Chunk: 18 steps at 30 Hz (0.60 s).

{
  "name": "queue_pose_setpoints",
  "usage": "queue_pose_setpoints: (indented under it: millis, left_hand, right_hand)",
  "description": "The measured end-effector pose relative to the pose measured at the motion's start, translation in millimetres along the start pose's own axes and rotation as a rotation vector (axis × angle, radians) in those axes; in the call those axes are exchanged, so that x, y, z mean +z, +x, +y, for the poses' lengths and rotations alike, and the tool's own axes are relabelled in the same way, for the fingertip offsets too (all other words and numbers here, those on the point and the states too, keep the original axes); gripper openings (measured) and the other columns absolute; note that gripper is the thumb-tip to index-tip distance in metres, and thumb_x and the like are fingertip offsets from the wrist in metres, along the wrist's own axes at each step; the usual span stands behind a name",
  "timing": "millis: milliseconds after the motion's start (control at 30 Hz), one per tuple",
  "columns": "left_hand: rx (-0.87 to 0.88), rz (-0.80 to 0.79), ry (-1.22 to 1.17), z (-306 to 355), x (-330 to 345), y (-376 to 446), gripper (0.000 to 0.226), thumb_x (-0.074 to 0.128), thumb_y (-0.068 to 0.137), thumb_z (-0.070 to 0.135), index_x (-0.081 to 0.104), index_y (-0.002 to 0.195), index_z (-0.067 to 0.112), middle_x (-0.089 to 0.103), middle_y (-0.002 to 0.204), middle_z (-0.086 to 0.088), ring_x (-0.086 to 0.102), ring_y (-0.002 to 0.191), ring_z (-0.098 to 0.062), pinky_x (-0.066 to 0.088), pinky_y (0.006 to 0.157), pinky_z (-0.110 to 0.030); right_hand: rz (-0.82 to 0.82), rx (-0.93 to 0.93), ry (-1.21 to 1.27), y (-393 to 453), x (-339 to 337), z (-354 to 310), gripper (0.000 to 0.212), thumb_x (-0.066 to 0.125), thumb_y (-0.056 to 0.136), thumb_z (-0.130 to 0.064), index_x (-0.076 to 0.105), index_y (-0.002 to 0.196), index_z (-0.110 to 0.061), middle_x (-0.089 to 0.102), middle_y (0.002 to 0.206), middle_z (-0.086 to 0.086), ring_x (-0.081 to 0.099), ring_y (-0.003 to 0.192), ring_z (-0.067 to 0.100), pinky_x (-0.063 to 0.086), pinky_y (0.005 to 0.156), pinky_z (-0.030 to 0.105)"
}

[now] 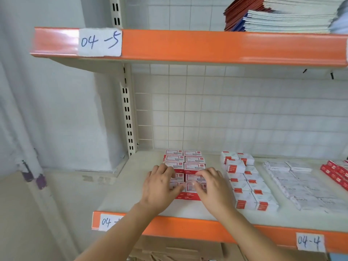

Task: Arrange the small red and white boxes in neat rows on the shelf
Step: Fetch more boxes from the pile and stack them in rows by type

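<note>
Several small red and white boxes (194,162) sit in two tight columns on the cream shelf (131,185), running from the back grid toward the front edge. My left hand (160,187) rests on the left column's front boxes, fingers spread and lightly bent. Over the right column's front boxes lies my right hand (212,187), its fingertips touching their tops. The front boxes are partly hidden under both hands.
To the right lie white boxes with red corners (246,183), then white packets (301,187), and red boxes (337,172) at the far right edge. An orange lip (188,225) fronts the shelf. The shelf above (188,46) holds stacked notebooks (282,14).
</note>
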<state>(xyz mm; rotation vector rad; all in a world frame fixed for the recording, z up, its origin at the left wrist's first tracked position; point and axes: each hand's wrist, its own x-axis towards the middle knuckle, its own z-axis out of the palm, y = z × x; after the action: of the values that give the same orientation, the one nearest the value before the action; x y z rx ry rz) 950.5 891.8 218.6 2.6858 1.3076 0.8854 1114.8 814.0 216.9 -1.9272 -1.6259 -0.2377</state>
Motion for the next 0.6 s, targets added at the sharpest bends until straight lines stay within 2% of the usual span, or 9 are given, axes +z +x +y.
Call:
queue_pose_setpoints:
  millis: [133, 300, 400, 533, 600]
  left_hand:
    - [0.05, -0.099, 0.025, -2, 3, -10, 0.052, 0.056, 0.077, 0.063, 0.049, 0.117, 0.029, 0.047, 0.12, 0.015, 0.041, 0.109, -0.01, 0.033, 0.089, -0.022]
    - [0.07, -0.088, 0.011, -3, 3, -13, 0.052, 0.06, 0.08, 0.053, 0.048, 0.125, 0.03, 0.045, 0.129, 0.016, 0.039, 0.115, -0.009, 0.031, 0.094, -0.021]
    - [0.086, -0.08, -0.013, -3, 2, -13, 0.05, 0.061, 0.083, 0.049, 0.052, 0.128, 0.03, 0.049, 0.127, 0.016, 0.04, 0.115, -0.009, 0.034, 0.093, -0.022]
    - [0.103, -0.036, -0.039, -1, 0, -16, 0.039, 0.053, 0.091, 0.045, 0.055, 0.128, 0.033, 0.053, 0.123, 0.017, 0.043, 0.115, -0.007, 0.041, 0.089, -0.021]
    - [0.112, -0.01, -0.02, 4, -4, -18, 0.035, 0.053, 0.093, 0.038, 0.057, 0.126, 0.029, 0.058, 0.121, 0.015, 0.048, 0.115, -0.009, 0.047, 0.086, -0.025]
  right_hand:
    - [-0.05, 0.05, -0.015, -10, 2, 4, 0.039, 0.055, 0.086, -0.051, 0.055, 0.118, -0.028, 0.052, 0.115, -0.012, 0.05, 0.107, 0.011, 0.039, 0.079, 0.024]
    - [-0.118, 0.071, -0.041, -15, 3, 4, 0.043, 0.058, 0.083, -0.051, 0.05, 0.12, -0.032, 0.045, 0.119, -0.015, 0.046, 0.11, 0.009, 0.038, 0.083, 0.026]
    - [-0.134, 0.073, -0.03, -17, 3, 5, 0.04, 0.061, 0.084, -0.046, 0.05, 0.119, -0.032, 0.044, 0.12, -0.015, 0.044, 0.113, 0.008, 0.038, 0.084, 0.025]
    - [-0.152, 0.079, 0.012, -17, 4, 7, 0.041, 0.063, 0.084, -0.045, 0.051, 0.121, -0.032, 0.042, 0.119, -0.015, 0.042, 0.113, 0.006, 0.03, 0.082, 0.021]
    - [-0.162, 0.078, 0.031, -17, 4, 7, 0.041, 0.063, 0.084, -0.044, 0.051, 0.121, -0.032, 0.041, 0.119, -0.015, 0.039, 0.112, 0.004, 0.028, 0.079, 0.02]
